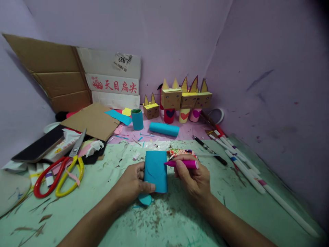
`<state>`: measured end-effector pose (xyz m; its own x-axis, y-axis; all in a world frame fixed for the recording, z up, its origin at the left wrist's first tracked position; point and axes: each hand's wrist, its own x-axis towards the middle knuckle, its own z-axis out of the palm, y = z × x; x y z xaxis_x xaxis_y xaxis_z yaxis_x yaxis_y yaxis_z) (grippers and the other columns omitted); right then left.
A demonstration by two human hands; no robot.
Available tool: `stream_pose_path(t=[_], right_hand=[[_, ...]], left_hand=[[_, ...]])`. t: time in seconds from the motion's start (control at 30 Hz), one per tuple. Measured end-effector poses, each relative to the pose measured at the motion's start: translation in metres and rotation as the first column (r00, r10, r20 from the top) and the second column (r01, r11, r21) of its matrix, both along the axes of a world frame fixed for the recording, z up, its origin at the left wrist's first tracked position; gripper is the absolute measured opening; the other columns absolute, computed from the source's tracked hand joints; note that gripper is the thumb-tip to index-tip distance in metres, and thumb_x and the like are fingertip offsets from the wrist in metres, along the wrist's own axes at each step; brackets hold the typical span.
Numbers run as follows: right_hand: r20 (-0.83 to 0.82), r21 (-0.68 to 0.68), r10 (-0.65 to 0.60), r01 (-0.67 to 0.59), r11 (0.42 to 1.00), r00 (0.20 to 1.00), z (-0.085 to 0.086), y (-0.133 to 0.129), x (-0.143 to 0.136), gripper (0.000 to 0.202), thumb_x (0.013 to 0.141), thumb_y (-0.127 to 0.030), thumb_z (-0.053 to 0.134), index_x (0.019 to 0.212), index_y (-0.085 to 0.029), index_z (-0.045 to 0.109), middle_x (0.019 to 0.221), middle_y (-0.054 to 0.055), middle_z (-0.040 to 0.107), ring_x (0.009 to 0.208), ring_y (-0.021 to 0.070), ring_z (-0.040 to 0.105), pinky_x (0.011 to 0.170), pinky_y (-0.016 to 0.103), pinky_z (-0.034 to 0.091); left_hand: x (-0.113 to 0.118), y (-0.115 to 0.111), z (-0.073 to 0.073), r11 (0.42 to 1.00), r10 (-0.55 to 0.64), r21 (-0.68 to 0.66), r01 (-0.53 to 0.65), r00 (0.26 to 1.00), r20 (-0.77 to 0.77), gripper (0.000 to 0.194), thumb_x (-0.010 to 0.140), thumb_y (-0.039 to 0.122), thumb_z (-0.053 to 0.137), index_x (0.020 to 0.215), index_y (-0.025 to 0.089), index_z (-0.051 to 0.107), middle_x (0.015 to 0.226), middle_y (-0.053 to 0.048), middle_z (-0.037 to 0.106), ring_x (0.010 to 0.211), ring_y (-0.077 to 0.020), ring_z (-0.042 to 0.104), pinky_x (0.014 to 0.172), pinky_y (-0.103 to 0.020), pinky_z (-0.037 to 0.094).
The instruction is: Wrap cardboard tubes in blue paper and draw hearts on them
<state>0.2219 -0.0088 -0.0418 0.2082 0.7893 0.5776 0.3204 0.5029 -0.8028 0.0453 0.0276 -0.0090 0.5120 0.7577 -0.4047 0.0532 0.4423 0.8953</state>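
My left hand is closed on a folded blue paper piece, thumb across its lower left corner. A faint curved line shows on its front. My right hand grips a magenta marker, pointing left, its tip at the paper's right edge; whether it touches cannot be told. A blue paper scrap lies below the left thumb. Behind stand a blue paper tube and a blue roll on its side. A floral-patterned item is partly hidden behind my right hand.
Red-and-yellow-handled scissors lie left, beside a dark flat case. Cardboard figures with pointed ears stand at the back, near a small cardboard head. An unfolded carton leans on the wall. Several white markers and a pen lie right.
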Motion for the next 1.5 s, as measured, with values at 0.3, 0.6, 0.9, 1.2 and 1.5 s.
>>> stream_pose_path(t=[0.3, 0.6, 0.9, 1.2, 1.5], right_hand=[[0.001, -0.025, -0.001, 0.001, 1.0, 1.0, 0.0028, -0.0009, -0.0013, 0.013, 0.091, -0.019, 0.052, 0.083, -0.018, 0.061, 0.074, 0.002, 0.063, 0.061, 0.0123, 0.059, 0.053, 0.025, 0.044], [0.007, -0.04, -0.011, 0.011, 0.999, 1.0, 0.0033, -0.0021, -0.0007, 0.013, 0.091, -0.02, 0.051, 0.082, -0.018, 0.061, 0.073, 0.002, 0.065, 0.057, 0.0116, 0.059, 0.05, 0.025, 0.043], [-0.021, -0.054, 0.016, -0.017, 0.998, 1.0, 0.0015, -0.0029, -0.0013, 0.012, 0.091, -0.02, 0.052, 0.082, -0.019, 0.061, 0.07, 0.0, 0.063, 0.054, 0.011, 0.057, 0.049, 0.024, 0.042], [-0.081, 0.001, 0.001, -0.001, 1.0, 0.997, -0.0029, -0.0031, 0.0006, 0.01, 0.091, -0.019, 0.054, 0.088, -0.02, 0.063, 0.071, -0.001, 0.061, 0.054, 0.0102, 0.055, 0.052, 0.025, 0.044], [-0.049, -0.076, -0.007, 0.004, 0.997, 0.999, -0.0027, -0.002, -0.0005, 0.014, 0.091, -0.025, 0.054, 0.086, -0.019, 0.065, 0.075, 0.003, 0.064, 0.061, 0.015, 0.06, 0.052, 0.027, 0.045]], left_hand=[[0.0015, 0.0001, -0.0003, 1.0, 0.023, -0.003, -0.023, 0.999, -0.033, 0.034, 0.047, 0.013, 0.071, 0.079, 0.015, 0.061, 0.061, -0.002, 0.061, 0.058, -0.0191, 0.059, 0.053, -0.029, 0.042], [0.0008, -0.0006, -0.0011, 0.999, 0.035, -0.004, -0.035, 0.999, -0.035, 0.034, 0.046, 0.014, 0.071, 0.078, 0.015, 0.061, 0.062, -0.002, 0.061, 0.059, -0.0192, 0.059, 0.051, -0.028, 0.041], [0.001, -0.0003, -0.0002, 0.999, 0.034, 0.0, -0.034, 0.999, -0.038, 0.034, 0.046, 0.013, 0.071, 0.077, 0.015, 0.059, 0.061, 0.0, 0.061, 0.055, -0.015, 0.055, 0.058, -0.031, 0.045], [0.0007, 0.0003, 0.0012, 0.999, 0.038, -0.009, -0.039, 0.997, -0.062, 0.039, 0.045, 0.013, 0.072, 0.083, 0.013, 0.061, 0.064, -0.002, 0.063, 0.061, -0.0189, 0.06, 0.053, -0.028, 0.043], [0.0014, -0.0011, 0.002, 0.999, 0.053, -0.004, -0.053, 0.998, -0.021, 0.036, 0.046, 0.012, 0.072, 0.081, 0.014, 0.063, 0.067, -0.005, 0.064, 0.061, -0.0201, 0.06, 0.056, -0.031, 0.043]])
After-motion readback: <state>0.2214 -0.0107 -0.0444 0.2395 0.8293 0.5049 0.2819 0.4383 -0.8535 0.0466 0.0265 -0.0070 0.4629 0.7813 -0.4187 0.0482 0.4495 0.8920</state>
